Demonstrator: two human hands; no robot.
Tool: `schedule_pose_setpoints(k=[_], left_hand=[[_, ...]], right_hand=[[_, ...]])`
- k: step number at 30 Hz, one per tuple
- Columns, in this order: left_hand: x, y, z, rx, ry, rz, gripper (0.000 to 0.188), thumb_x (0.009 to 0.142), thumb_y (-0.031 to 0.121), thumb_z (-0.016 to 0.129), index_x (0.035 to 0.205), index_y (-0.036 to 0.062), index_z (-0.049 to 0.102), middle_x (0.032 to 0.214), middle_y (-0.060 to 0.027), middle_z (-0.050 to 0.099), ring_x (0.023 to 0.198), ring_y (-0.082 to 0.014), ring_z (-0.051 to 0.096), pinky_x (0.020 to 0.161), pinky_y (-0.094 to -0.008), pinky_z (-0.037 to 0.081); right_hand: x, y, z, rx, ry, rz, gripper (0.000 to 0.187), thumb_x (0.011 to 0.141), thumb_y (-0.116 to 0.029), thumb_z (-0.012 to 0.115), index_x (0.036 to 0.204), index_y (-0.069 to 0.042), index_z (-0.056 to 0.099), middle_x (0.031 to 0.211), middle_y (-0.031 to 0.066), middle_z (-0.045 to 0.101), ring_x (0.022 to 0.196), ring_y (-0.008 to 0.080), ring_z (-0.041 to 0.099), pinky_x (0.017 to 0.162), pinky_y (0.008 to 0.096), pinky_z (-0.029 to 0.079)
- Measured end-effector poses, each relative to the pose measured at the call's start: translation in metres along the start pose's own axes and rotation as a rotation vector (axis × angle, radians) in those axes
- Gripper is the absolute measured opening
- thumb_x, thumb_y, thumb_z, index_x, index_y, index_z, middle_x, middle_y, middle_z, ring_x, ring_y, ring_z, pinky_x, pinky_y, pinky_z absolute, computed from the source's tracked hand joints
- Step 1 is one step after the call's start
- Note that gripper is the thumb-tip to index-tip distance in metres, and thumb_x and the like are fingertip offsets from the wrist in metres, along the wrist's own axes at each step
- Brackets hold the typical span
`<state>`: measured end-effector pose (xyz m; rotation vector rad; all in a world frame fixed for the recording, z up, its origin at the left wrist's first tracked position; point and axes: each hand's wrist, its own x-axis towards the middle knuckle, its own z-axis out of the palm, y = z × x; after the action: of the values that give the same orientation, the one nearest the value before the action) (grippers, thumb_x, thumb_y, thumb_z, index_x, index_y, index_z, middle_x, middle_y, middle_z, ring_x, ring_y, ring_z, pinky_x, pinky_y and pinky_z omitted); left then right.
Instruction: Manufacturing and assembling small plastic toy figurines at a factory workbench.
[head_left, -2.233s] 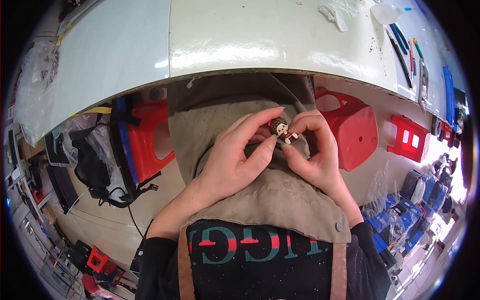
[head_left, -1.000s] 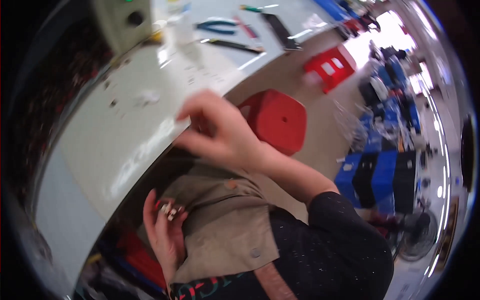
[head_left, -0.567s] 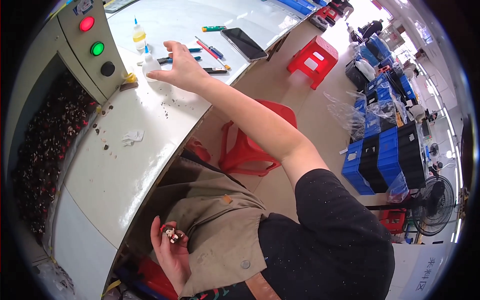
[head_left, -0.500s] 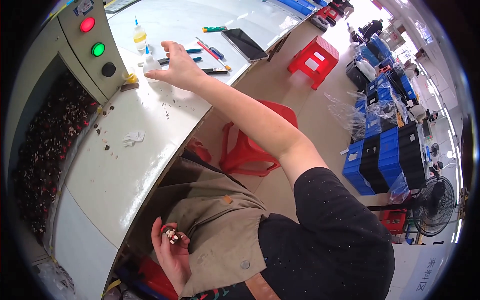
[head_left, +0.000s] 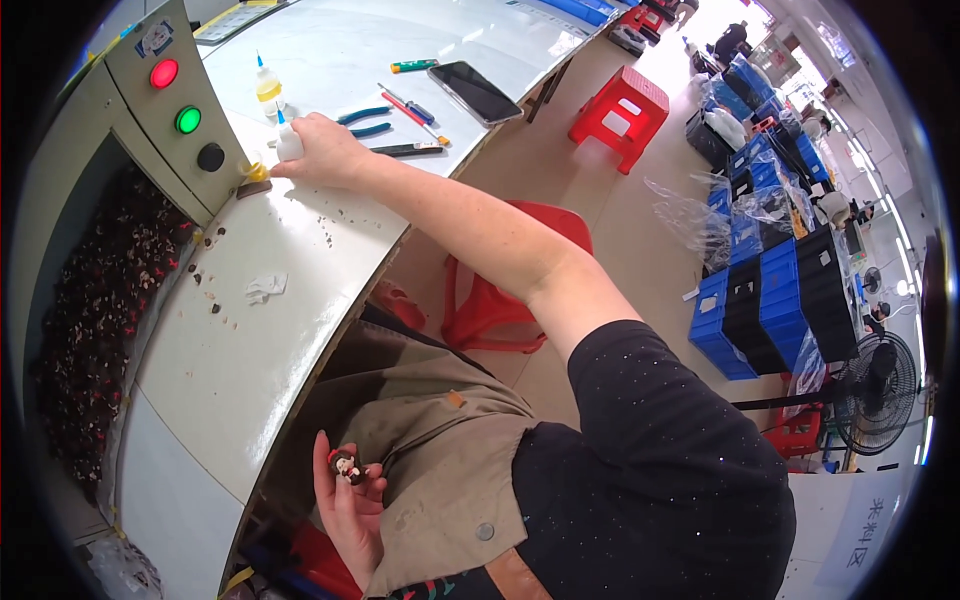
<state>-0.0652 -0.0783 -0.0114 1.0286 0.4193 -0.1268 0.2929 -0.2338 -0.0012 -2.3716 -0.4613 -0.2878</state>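
My left hand [head_left: 350, 505] is closed around a small figurine [head_left: 346, 466] with dark hair, a red top detail and a pale face, held low in front of my apron. At the far end of my outstretched arm, my right hand [head_left: 325, 152] wraps round a small white squeeze bottle [head_left: 289, 143] with a blue needle tip. The bottle is upright at the table, its far side partly hidden by my fingers. Just behind it stands a similar bottle of yellow liquid [head_left: 268, 88]. Blue-handled pliers [head_left: 366, 122] lie beside my right hand.
On the white table [head_left: 200, 350] lie a phone [head_left: 474, 92], a red pen [head_left: 405, 106], a black-handled tool [head_left: 408, 150], crumpled tissue [head_left: 265, 288] and dark crumbs. At left stands a machine with lit buttons [head_left: 187, 120] and a bin of small dark pieces [head_left: 100, 310]. Red stools [head_left: 622, 115] stand beyond.
My right hand has come down and closed from an open spread onto the white bottle. My left hand still holds the figurine, and the view has shifted slightly.
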Motion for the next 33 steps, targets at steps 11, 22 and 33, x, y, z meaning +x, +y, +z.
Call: schedule_pose_setpoints(k=[11, 22, 33], left_hand=[[-0.004, 0.001, -0.003, 0.045, 0.024, 0.038, 0.06, 0.084, 0.001, 0.052, 0.139, 0.0049, 0.028, 0.116, -0.0101, 0.048, 0.08, -0.0129, 0.058, 0.067, -0.0229, 0.047], [0.002, -0.012, -0.012, -0.216, -0.079, 0.08, 0.061, 0.078, 0.0, 0.063, 0.13, 0.0056, 0.033, 0.122, -0.0151, 0.048, 0.087, -0.0155, 0.058, 0.08, -0.027, 0.048], [-0.003, -0.016, -0.005, -0.224, -0.137, 0.066, 0.058, 0.078, -0.002, 0.065, 0.128, 0.0044, 0.036, 0.121, -0.0124, 0.049, 0.092, -0.0109, 0.055, 0.081, -0.0236, 0.046]], right_hand=[[-0.043, -0.011, -0.007, 0.37, -0.012, -0.232, 0.039, 0.081, -0.038, 0.065, 0.095, -0.002, 0.06, 0.083, 0.0069, 0.063, 0.076, 0.0144, 0.06, 0.07, 0.0272, 0.047], [-0.197, -0.047, -0.08, 0.538, -0.395, -0.252, 0.053, 0.058, -0.015, 0.083, 0.101, 0.0, 0.056, 0.093, 0.0094, 0.06, 0.082, 0.018, 0.056, 0.073, 0.028, 0.044], [-0.21, -0.06, -0.083, 0.293, -0.544, -0.381, 0.053, 0.054, -0.046, 0.079, 0.078, -0.002, 0.06, 0.065, 0.0059, 0.054, 0.057, 0.0182, 0.052, 0.049, 0.0276, 0.039]])
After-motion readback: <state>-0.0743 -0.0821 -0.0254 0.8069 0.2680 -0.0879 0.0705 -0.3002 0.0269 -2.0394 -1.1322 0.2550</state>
